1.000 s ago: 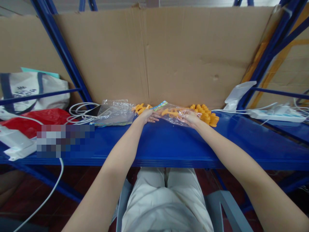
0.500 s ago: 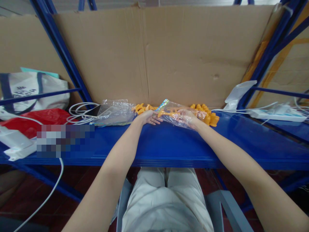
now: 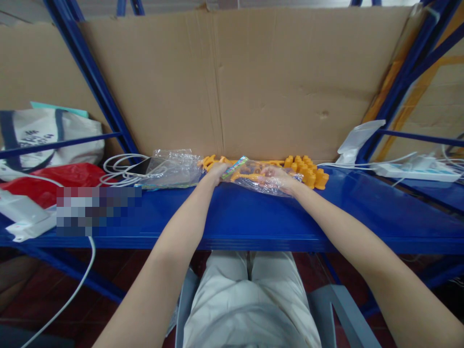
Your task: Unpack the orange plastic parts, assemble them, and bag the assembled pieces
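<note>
A clear plastic bag (image 3: 250, 183) with a shiny multicoloured strip (image 3: 235, 168) along its left end lies between my two hands, just over the blue shelf. My left hand (image 3: 217, 172) is closed on the strip end, its fingertips partly hidden. Fingers of my right hand (image 3: 277, 178) are curled at the bag's right part, with film over them; whether they are inside it or behind it I cannot tell. A yellow-orange plastic piece (image 3: 250, 177) shows through the film near those fingers. More yellow-orange pieces (image 3: 208, 162) lie behind my left hand.
Stacked yellow-orange knobbly pieces (image 3: 308, 171) stand right of my right hand. Clear plastic bags (image 3: 170, 169), a dark phone-like slab (image 3: 147, 166) and coiled white cable (image 3: 121, 169) lie left. A cardboard sheet (image 3: 253, 87) backs the blue shelf (image 3: 253, 217); a power strip (image 3: 416, 172) sits right.
My left hand has gone from fingers spread to closed on the strip end of the bag. The strip has shifted left and down, and the bag has spread lower toward me.
</note>
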`<state>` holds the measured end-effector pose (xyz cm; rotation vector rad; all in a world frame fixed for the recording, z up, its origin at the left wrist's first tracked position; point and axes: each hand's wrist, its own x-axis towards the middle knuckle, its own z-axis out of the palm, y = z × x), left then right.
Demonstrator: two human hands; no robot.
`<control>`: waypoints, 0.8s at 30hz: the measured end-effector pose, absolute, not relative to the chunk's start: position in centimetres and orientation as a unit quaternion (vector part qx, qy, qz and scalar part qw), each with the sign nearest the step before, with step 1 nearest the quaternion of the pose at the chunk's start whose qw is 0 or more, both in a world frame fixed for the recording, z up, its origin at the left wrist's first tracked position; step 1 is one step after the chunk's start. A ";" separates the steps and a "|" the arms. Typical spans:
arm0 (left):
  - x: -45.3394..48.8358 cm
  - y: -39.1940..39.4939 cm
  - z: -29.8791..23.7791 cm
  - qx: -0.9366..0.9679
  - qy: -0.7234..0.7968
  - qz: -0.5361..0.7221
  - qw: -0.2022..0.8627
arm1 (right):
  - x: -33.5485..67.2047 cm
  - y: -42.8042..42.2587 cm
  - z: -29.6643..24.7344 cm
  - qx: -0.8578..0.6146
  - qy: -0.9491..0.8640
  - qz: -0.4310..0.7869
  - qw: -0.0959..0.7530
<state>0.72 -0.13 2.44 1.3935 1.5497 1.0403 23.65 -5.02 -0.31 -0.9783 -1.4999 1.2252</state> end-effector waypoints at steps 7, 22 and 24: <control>1.4 -1.1 2.6 0.560 0.607 0.395 0.401 | 23.5 -4.8 -0.5 -0.412 -0.614 0.459 0.492; 0.7 -1.0 2.2 0.574 0.630 0.366 0.374 | 23.6 -5.4 -0.2 -0.395 -0.707 0.407 0.423; 0.7 -1.0 2.1 0.579 0.627 0.358 0.379 | 23.6 -5.3 -0.2 -0.390 -0.712 0.407 0.419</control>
